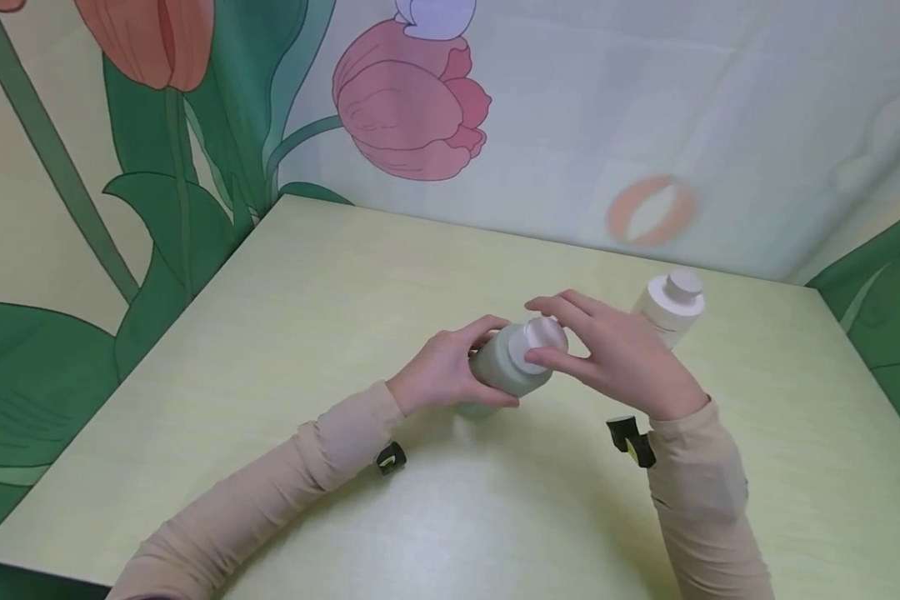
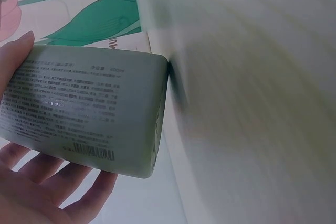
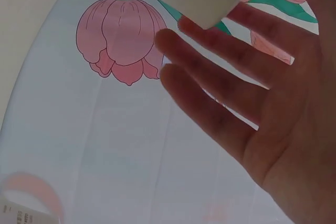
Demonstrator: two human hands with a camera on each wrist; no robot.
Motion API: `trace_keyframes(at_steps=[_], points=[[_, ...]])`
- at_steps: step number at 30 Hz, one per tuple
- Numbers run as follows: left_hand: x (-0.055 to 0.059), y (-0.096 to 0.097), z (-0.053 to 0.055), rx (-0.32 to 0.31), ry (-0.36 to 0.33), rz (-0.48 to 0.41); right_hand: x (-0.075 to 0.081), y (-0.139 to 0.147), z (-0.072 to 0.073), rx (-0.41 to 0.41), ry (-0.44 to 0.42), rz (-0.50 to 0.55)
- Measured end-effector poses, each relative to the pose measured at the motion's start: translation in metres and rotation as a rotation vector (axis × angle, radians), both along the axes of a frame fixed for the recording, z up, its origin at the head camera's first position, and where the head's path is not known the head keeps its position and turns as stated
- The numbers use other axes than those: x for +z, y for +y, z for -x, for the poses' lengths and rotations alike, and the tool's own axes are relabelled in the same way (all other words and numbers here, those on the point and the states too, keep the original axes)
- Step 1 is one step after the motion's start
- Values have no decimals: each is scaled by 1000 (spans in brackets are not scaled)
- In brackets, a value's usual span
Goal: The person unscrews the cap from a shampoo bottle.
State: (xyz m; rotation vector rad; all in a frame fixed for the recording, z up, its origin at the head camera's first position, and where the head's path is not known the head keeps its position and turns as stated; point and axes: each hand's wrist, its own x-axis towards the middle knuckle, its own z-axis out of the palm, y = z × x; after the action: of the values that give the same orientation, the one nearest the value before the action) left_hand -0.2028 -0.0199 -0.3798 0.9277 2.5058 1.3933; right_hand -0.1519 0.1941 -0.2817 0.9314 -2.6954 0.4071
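My left hand [image 1: 450, 367] grips a pale green bottle [image 2: 84, 108] around its body, thumb on one side and fingers on the other. The bottle is tilted, with its white cap [image 1: 542, 342] toward my right hand; one lower corner is at the table surface. Dense small print and a barcode cover the side seen in the left wrist view. Thumb and fingers of my right hand [image 1: 615, 354] curve around the cap, with the thumb against its near side. In the right wrist view the other fingers [image 3: 210, 103] spread out beside the cap.
A white bottle [image 1: 671, 308] with a white cap stands behind my right hand, partly hidden by it. The pale table [image 1: 330, 275] meets a curtain [image 1: 570, 125] printed with tulips at the back. Black wrist devices [image 1: 632, 442] hang under both sleeves.
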Motion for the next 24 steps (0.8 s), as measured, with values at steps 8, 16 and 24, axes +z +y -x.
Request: trace_keyframes(at_steps=[8, 16, 24], points=[[1, -1, 0, 1, -18, 3, -1, 2, 1, 54, 52, -26], [1, 1, 0, 3, 7, 9, 3, 4, 2, 45, -11, -4], [1, -1, 0, 1, -4, 11, 0, 5, 6, 119, 80, 9]])
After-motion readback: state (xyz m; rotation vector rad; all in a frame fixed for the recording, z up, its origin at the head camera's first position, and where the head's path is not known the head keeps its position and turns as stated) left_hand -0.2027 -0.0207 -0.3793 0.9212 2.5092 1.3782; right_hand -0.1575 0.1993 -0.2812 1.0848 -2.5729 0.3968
